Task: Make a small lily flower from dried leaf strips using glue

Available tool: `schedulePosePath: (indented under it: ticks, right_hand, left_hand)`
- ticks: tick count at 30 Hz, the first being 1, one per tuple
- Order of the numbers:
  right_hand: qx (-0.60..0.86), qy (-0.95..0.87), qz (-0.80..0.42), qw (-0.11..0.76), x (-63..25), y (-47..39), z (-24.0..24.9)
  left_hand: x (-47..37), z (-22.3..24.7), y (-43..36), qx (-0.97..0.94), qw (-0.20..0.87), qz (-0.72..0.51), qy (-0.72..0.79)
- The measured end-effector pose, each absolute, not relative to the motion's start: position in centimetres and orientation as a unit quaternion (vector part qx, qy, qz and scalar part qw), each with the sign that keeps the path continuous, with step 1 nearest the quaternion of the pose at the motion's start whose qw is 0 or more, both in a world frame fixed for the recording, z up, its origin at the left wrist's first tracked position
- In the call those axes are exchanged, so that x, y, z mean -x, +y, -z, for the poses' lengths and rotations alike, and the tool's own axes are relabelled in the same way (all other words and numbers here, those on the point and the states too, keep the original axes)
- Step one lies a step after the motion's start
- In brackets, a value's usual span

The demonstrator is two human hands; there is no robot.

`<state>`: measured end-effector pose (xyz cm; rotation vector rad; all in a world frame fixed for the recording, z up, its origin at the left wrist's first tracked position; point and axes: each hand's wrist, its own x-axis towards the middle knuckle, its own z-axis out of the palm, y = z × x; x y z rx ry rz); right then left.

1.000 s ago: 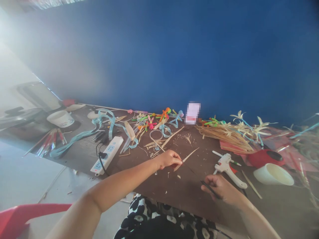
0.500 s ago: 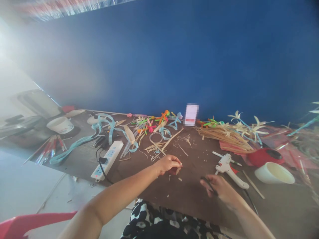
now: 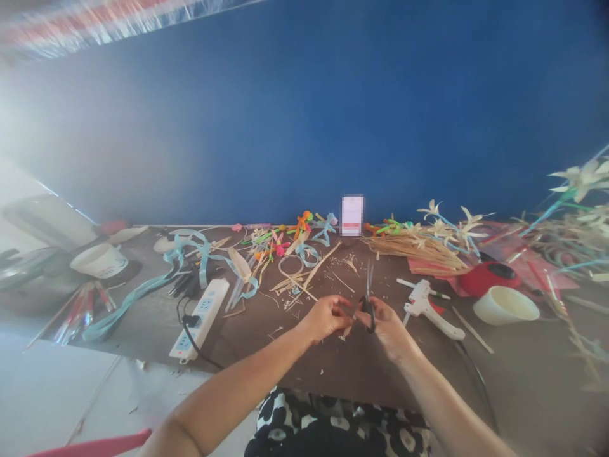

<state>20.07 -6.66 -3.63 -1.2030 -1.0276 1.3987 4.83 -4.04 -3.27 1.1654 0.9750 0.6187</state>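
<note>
My left hand [image 3: 326,318] is closed in a pinch over the table's front middle. Between its fingertips is a small, thin brownish piece [image 3: 350,328], whose kind I cannot make out. Close beside it on the right, my right hand [image 3: 389,327] is closed around black-handled scissors [image 3: 370,279], their blades pointing away from me. The fingertips of both hands meet or nearly meet at the small piece. Pale scraps and cut bits lie on the brown table [image 3: 304,368] around the hands.
To the right lie a white glue gun [image 3: 431,311], a cream cup [image 3: 507,306] and a red round object [image 3: 490,277]. On the left are a power strip [image 3: 200,320], blue ribbon [image 3: 128,308] and a white tub [image 3: 99,260]. Dried straw [image 3: 419,252] and pale flowers [image 3: 471,222] lie behind.
My right hand has moved left and up with the scissors to meet my left hand. The blades now point away from me. The view has shifted slightly to the right.
</note>
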Motion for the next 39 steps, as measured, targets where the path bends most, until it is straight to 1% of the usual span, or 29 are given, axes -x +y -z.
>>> schedulePosePath:
  ticks: [4,8,17,22,25,29,35,39]
  right_hand:
    - [0.508,-0.408,-0.551,0.521,-19.9,-6.7,4.0]
    - [0.521,-0.406,-0.512,0.549,-19.8,-6.8,4.7]
    - [0.517,-0.444,-0.487,0.546,-18.9,-7.6,5.5]
    - [0.517,-0.442,-0.474,0.559,-18.2,-7.9,5.7]
    - [0.509,-0.439,-0.479,0.564,-18.2,-8.0,5.5]
    - [0.503,-0.452,-0.513,0.528,-19.3,-7.7,4.8]
    - [0.540,-0.497,-0.529,0.427,-21.4,-7.6,4.1]
    - [0.545,-0.508,-0.542,0.389,-21.7,-7.9,3.5]
  left_hand:
    - [-4.8,3.0,-4.4,-0.535,0.677,-0.282,0.420]
    - [-4.9,3.2,-4.5,-0.508,0.658,-0.336,0.443]
    - [-6.2,3.0,-5.1,-0.332,0.677,-0.478,0.449]
    - [-6.7,2.9,-5.3,-0.310,0.692,-0.466,0.455]
    - [-6.6,2.9,-5.0,-0.325,0.678,-0.456,0.477]
    - [-6.2,2.1,-4.4,-0.369,0.649,-0.445,0.494]
    - [-6.2,0.8,-3.3,-0.398,0.665,-0.425,0.468]
    - [-6.6,0.6,-2.8,-0.395,0.660,-0.437,0.466]
